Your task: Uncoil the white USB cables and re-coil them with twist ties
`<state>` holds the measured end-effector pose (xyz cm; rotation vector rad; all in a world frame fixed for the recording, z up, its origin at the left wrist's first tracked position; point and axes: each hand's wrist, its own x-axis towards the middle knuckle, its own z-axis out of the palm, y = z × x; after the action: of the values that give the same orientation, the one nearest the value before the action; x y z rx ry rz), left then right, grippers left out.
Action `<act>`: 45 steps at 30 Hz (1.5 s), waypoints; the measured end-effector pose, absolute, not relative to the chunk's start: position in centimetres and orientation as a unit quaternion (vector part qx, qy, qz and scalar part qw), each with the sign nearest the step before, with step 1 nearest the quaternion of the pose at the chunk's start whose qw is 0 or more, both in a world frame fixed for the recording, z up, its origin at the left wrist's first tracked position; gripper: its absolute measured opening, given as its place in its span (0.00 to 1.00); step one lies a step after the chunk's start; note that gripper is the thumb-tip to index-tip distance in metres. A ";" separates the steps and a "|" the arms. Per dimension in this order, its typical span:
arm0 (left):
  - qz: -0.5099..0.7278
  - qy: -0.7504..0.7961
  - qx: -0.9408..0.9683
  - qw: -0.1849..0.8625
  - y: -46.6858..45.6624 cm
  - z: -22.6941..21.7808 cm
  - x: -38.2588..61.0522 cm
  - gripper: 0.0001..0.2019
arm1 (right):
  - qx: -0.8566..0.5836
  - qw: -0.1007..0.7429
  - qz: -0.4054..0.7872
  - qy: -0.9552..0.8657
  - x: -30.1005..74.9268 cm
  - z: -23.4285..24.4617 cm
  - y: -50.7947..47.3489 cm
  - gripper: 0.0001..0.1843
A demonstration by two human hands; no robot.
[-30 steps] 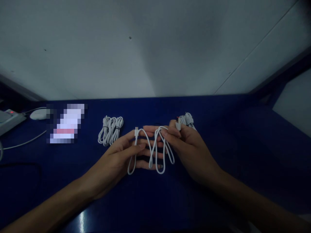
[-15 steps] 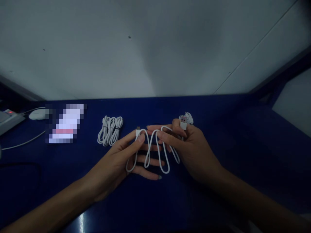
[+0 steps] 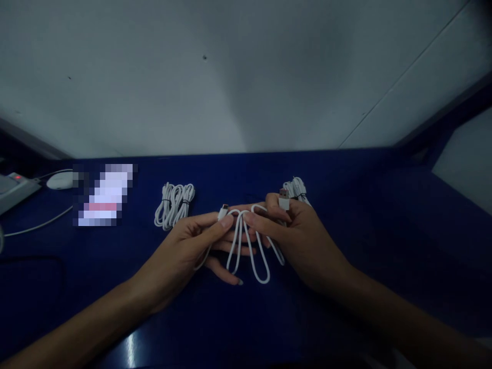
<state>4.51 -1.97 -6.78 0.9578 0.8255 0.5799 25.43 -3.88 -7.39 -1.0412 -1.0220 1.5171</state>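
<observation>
In the head view, the thumbs had drawn closer together since half a second earlier, and the small white connector with a metal tip (image 3: 222,211) had tipped over beside the left thumb. The large white plug with a flat metal end (image 3: 284,200) had shifted slightly leftward.

The thin white round cable (image 3: 240,237) hung in narrow loops between the two hands, above the glossy dark-blue tabletop (image 3: 215,328). The left hand (image 3: 188,248) pinched it between thumb and forefinger, the lower fingers spread out behind the loops. The right hand (image 3: 298,233) pressed a bend under its thumb, with the plug lying against its curled forefinger. The two hands were nearly together, thumbs just apart.

The step in hand seemed to be gathering the cable into even folds. The next move, as judged from this pose, called for a steady pinch on the bends so that no loop slipped free.

Beyond the left hand lay a bundle of folded white cables with dark ties (image 3: 175,205); a second tied white bundle (image 3: 296,188) was partly hidden behind the right hand.
</observation>
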 end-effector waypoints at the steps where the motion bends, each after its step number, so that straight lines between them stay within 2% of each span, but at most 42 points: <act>1: 0.262 0.380 0.449 0.765 -1.9 -6.9 4.5 0.18 | -0.428 0.495 0.628 -0.422 25.4 -7.4 -3.9 0.32; 11: 0.178 0.352 0.531 0.750 -1.7 -6.3 4.1 0.17 | -0.456 0.501 0.615 -0.403 25.5 -7.7 -3.8 0.32; 16: 0.136 0.353 0.552 0.743 -2.3 -6.5 4.3 0.16 | -0.452 0.498 0.617 -0.410 25.7 -7.7 -3.8 0.28; 19: 0.162 0.337 0.548 0.748 -2.5 -6.6 4.4 0.17 | -0.444 0.502 0.616 -0.415 25.7 -7.7 -3.8 0.27; 24: 0.213 0.332 0.502 0.770 -2.3 -7.1 4.6 0.19 | -0.478 0.510 0.569 -0.433 25.5 -7.4 -4.0 0.32; 33: 0.235 0.320 0.416 0.818 -2.4 -7.3 4.6 0.20 | -0.518 0.513 0.538 -0.424 25.2 -7.1 -4.1 0.30; 45: 0.280 0.357 0.408 0.792 -2.3 -7.3 4.4 0.19 | -0.489 0.508 0.560 -0.436 25.6 -7.6 -3.8 0.30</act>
<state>4.44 -2.28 -7.30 0.8768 0.7687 0.6025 25.64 -3.83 -7.58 -1.1775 -1.0499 1.3494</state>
